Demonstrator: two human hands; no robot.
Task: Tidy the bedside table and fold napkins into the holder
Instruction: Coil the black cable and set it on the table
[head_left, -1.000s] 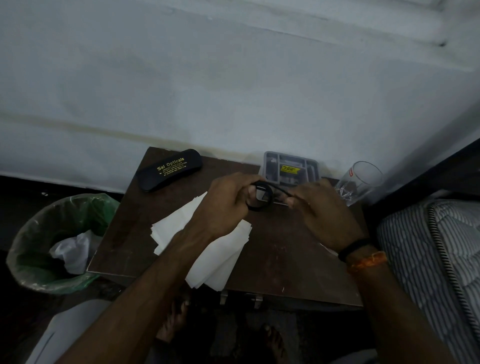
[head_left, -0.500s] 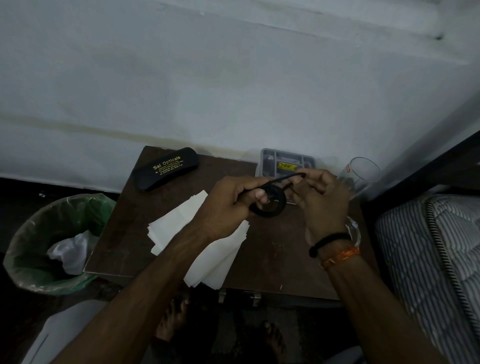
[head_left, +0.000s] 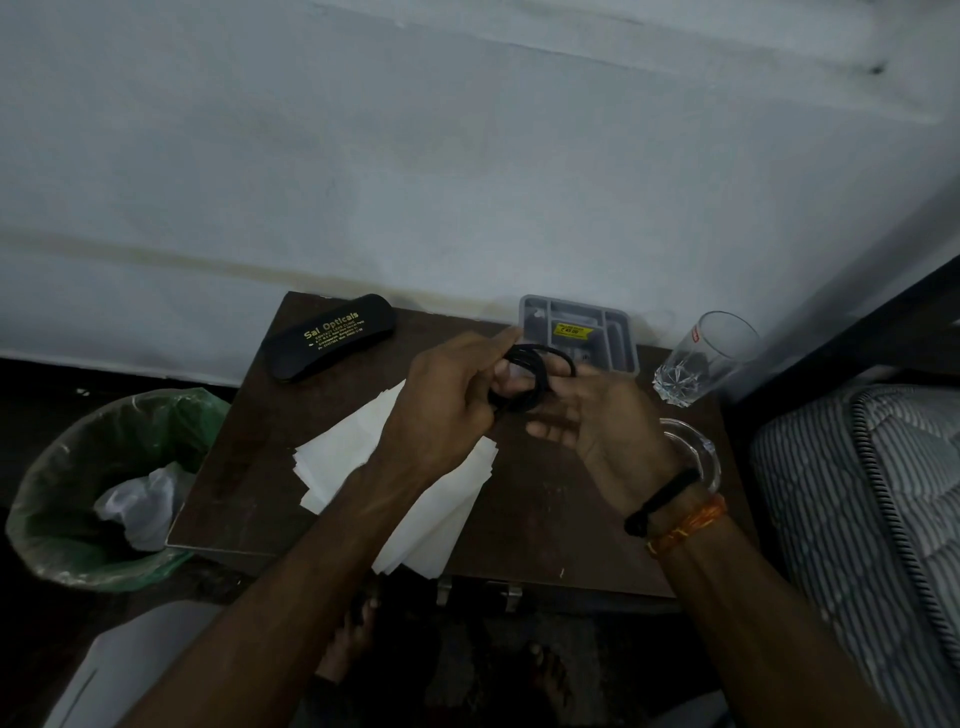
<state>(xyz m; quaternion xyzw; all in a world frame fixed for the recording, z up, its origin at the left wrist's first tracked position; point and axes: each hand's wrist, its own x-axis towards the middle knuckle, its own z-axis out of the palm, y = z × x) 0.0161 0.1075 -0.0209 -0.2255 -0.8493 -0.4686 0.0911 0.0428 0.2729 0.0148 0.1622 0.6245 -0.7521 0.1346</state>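
A thin black cord (head_left: 524, 382) is being wound into a small coil over the middle of the bedside table (head_left: 545, 525), and compared with a second ago a lot more of it is looped up: back then only one small ring was pinched between the hands, now several turns are stacked together. The coil is gripped by the left hand (head_left: 447, 405), fingers closed around its near-left side, while the right hand (head_left: 597, 421) is held half open, palm up, with one loop slung over its fingers. So the cord is nearly bundled, which probably means it gets put away soon, maybe in the grey organiser tray (head_left: 631, 348) at the far edge, though that's just a guess. The napkins (head_left: 337, 457) are left untouched, a loose white stack lying on the near-left part of the table under the left forearm, so the folding bit hasn't been started. A black glasses case (head_left: 330, 338) is parked far left, a drinking glass (head_left: 701, 358) far right, and a lined bin (head_left: 119, 488) is seen on the floor to the left.
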